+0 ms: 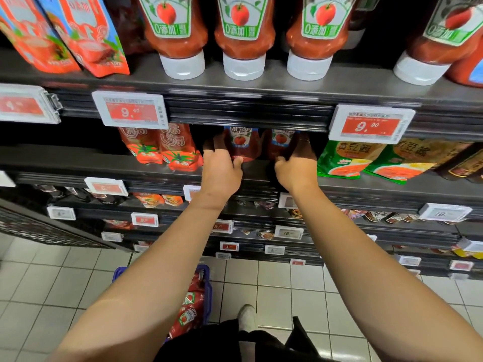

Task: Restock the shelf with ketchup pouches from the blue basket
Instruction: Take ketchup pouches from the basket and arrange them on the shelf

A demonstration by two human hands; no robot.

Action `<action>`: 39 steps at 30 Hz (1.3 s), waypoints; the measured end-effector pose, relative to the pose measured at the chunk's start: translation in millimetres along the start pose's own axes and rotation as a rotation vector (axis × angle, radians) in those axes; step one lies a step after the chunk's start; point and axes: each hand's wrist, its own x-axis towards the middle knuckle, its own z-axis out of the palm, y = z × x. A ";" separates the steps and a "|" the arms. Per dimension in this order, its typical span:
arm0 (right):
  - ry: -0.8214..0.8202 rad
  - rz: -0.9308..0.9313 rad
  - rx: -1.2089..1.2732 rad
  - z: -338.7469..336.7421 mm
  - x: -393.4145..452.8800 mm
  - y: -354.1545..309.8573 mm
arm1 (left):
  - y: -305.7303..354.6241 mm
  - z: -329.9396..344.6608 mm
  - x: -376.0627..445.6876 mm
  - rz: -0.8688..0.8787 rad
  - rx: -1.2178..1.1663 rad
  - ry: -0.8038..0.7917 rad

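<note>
Two red ketchup pouches stand upright on the second shelf, under the shelf above. My left hand holds the left pouch, fingers behind its left side and thumb at its lower edge. My right hand grips the right pouch from its right side, fingers reaching into the shadow. On the floor below stands the blue basket, with more ketchup pouches in it, partly hidden by my left forearm.
Orange tomato sauce pouches stand left of my hands and green soybean paste pouches right. Upside-down ketchup bottles fill the shelf above, with price tags on its edge. Lower shelves jut out over white floor tiles beside my shoe.
</note>
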 end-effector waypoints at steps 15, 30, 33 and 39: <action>0.099 0.039 -0.028 9.1 -8.8 0.3 | -0.5 1.2 -3.7 -0.012 0.016 0.013; 0.184 -0.316 0.227 -1.3 -86.3 60.9 | -75.6 -33.4 -73.0 0.403 -0.174 0.067; 0.145 -0.399 0.219 11.2 -111.4 84.8 | -120.5 -48.7 -87.5 0.448 -0.127 0.049; -0.193 -0.062 0.091 61.0 -159.0 112.3 | -224.2 -88.8 -98.0 0.164 0.105 -0.016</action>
